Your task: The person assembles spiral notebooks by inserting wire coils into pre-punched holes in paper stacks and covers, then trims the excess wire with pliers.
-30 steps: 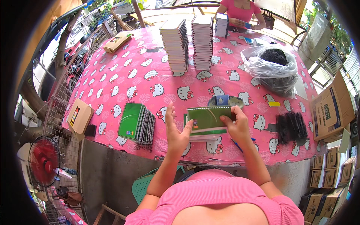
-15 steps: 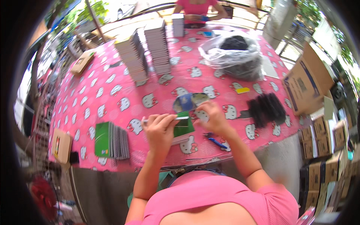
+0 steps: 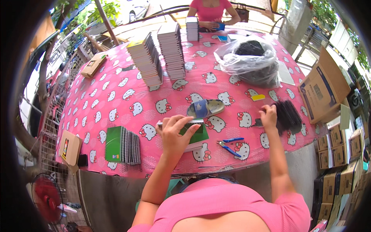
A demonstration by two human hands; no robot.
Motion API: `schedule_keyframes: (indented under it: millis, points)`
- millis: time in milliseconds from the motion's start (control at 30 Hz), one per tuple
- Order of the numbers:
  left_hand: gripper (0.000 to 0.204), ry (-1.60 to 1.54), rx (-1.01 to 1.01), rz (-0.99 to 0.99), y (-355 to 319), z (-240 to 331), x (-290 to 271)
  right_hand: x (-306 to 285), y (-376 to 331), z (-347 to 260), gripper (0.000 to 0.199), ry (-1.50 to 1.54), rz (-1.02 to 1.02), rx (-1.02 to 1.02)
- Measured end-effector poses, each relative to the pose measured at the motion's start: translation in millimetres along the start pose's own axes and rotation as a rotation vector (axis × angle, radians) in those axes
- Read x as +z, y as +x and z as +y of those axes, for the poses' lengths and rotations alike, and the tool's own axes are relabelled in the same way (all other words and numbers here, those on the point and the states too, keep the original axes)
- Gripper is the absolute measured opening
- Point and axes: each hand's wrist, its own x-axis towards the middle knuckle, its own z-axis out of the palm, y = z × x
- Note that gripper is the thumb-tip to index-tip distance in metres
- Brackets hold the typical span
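Observation:
My left hand (image 3: 173, 133) holds the edge of a small pad of pages (image 3: 196, 121), thumb below and fingers on top. Under it lies a green-covered notebook (image 3: 200, 134). My right hand (image 3: 268, 116) is at the left side of a heap of black binding coils (image 3: 288, 116), its fingers pinched together; what they hold, if anything, is too small to make out. Between my hands lie blue-handled pliers (image 3: 230, 146) with the handles spread. A blue and grey slipper-shaped thing (image 3: 205, 108) rests just beyond the pad.
Spiral-bound green notebooks (image 3: 123, 145) stand at the left. Tall notebook stacks (image 3: 170, 52) rise farther back, beside a clear plastic bag (image 3: 249, 62) of black material. A yellow piece (image 3: 258, 98) lies right of centre. Cardboard boxes (image 3: 322, 89) flank the right edge. Another person (image 3: 210, 15) works opposite.
My right hand has moved right, from beside the pad to the black coils. My left hand keeps its grip on the pad. The pliers now show fully.

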Motion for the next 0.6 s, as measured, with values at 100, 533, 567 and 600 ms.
schedule_keyframes:
  millis: [100,533,567,600]
  points:
    - [0.021,0.062,-0.023,0.037,-1,-3,5,-15,-27,-123,0.02,0.559,-0.166,-0.353]
    - [0.02,-0.02,-0.024,0.059,-6,-4,1,-41,-17,-198,0.017,0.83,-0.525,-0.551]
    - [0.02,-0.008,-0.018,0.06,-6,-2,1,-39,-13,-197,0.016,0.886,-0.698,-0.405]
    - [0.02,0.003,-0.011,0.061,-5,0,0,-37,-8,-196,0.015,0.935,-0.867,-0.252]
